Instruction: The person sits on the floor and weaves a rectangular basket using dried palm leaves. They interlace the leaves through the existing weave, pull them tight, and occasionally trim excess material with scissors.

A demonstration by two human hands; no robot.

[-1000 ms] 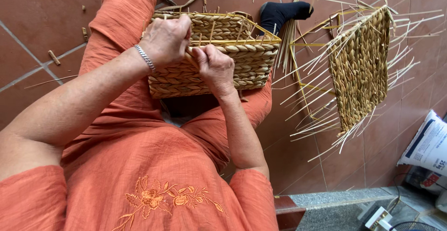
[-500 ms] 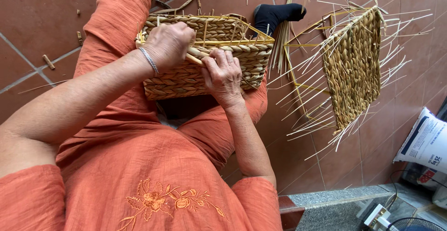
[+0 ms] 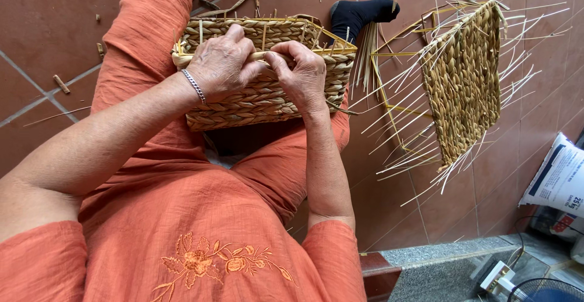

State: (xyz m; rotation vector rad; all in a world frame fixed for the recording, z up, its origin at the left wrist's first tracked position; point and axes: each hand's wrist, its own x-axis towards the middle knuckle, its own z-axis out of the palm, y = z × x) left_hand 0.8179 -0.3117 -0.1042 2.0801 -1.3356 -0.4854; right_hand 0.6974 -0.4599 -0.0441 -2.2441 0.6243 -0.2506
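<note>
While the woven basket [image 3: 261, 71] rests on the lap, its near rim is pinched by the left hand [image 3: 222, 65] and right hand [image 3: 301, 74], both closed on a straw strand. Light, springy and brittle-edged, it is judged best gripped by the braided rim.

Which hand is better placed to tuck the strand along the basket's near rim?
Probably the right hand: its fingertips pinch the pale strand at the near rim of the basket. The left hand lies over the rim, apparently steadying it.
</note>
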